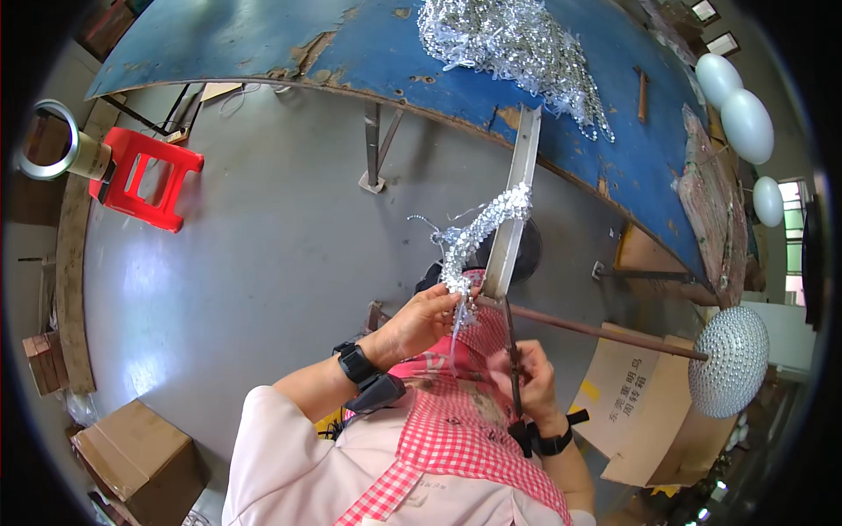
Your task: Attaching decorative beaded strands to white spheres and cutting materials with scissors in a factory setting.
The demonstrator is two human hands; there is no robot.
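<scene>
A bunch of silvery, glittering bead strands (474, 237) lies over a metal channel bar (513, 206) that juts from the table toward me. My left hand (423, 323) is closed round the near end of the bunch, with thin clear tails hanging below its fingers. A twisted silvery end sticks out to the left of the bunch. My right hand (531, 373) is lower and to the right, beside a thin dark rod (514, 359) that passes in front of it. Its fingers are bent, but the fingertips are blurred and partly hidden, so any hold is unclear.
A heap of similar strands (513, 53) covers part of the worn blue table (377, 53), with a hammer (643, 95) to its right. A brown pole (605, 333) reaches a studded silvery oval (730, 361). Cardboard (636, 403) leans at right; a red stool (149, 175) stands left.
</scene>
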